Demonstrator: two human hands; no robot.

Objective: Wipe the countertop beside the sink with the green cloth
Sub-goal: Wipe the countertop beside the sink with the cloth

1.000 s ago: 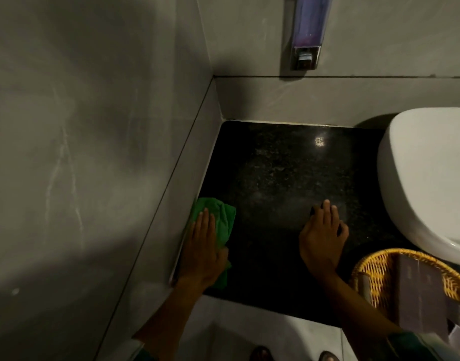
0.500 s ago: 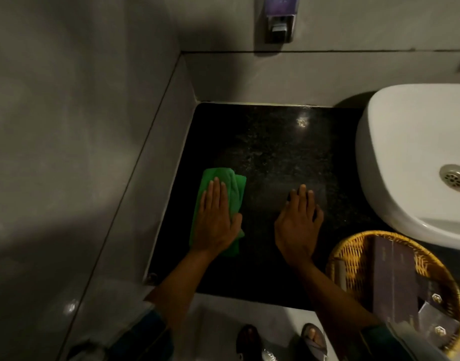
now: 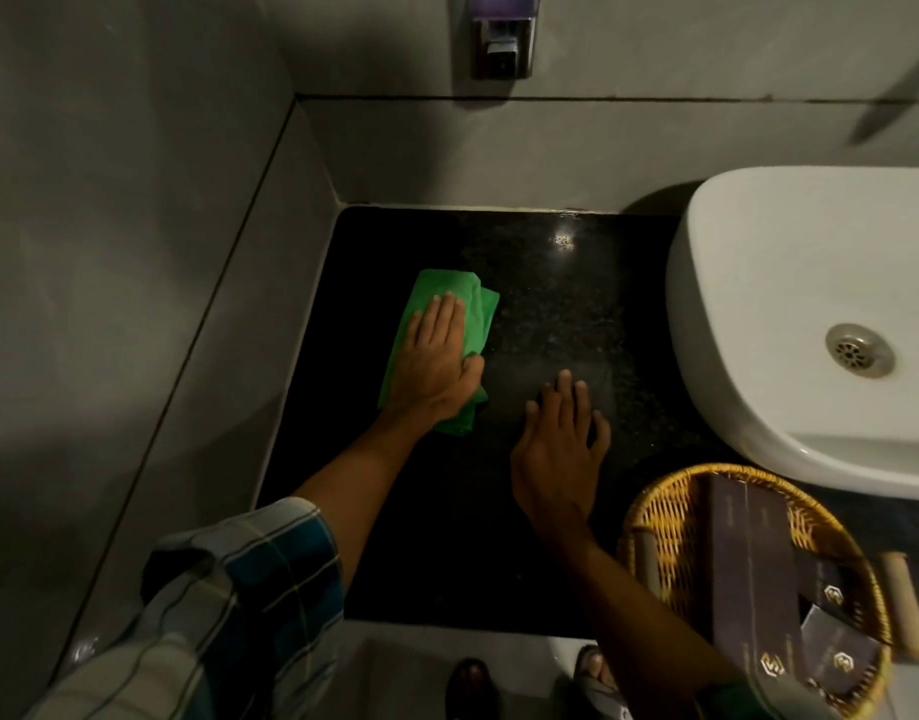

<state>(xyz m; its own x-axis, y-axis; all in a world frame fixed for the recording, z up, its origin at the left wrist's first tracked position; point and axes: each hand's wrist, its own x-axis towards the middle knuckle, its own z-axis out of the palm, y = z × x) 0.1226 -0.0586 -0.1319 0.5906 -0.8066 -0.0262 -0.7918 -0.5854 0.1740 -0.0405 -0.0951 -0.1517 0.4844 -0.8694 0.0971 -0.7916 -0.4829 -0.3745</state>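
Note:
A folded green cloth (image 3: 436, 288) lies on the black speckled countertop (image 3: 550, 304), left of the white sink (image 3: 790, 283). My left hand (image 3: 436, 361) presses flat on the cloth, fingers together pointing to the back wall, thumb hooked over its right edge. My right hand (image 3: 561, 449) rests palm down on the bare counter just right of the cloth, fingers spread, holding nothing. Part of the cloth is hidden under my left palm.
A yellow wicker basket (image 3: 665, 517) with dark boxes stands at the front right of the counter. A soap dispenser (image 3: 501, 39) hangs on the grey back wall. A grey tiled wall (image 3: 135, 252) bounds the counter on the left. Shoes show on the floor below.
My left hand has slid the cloth from the left wall edge toward the middle of the counter and further back. My right hand has stayed planted on the counter.

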